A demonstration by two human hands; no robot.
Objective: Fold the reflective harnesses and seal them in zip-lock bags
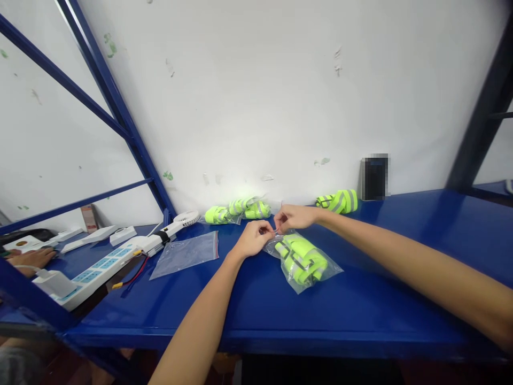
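Note:
A clear zip bag [331,266] lies on the blue table with a folded neon-yellow reflective vest [303,255] inside it. My left hand [255,237] pinches the bag's top edge between thumb and fingers. Close beside it, my right hand [294,218] pinches the same edge, its fingertips nearly meeting the left ones. The bag's mouth is partly hidden by my fingers, so I cannot tell whether its seal is closed. To the left, a flat clear zip bag [186,254] with a red strip along one edge rests on the table.
Against the wall lie bagged neon vests [240,208] and a rolled neon vest [337,201], with a dark blurred-out object [375,177] at right. A power strip [98,272], a white fan [186,217] and a red-black cable [134,275] are at left. Another person's hand [34,258] shows far left.

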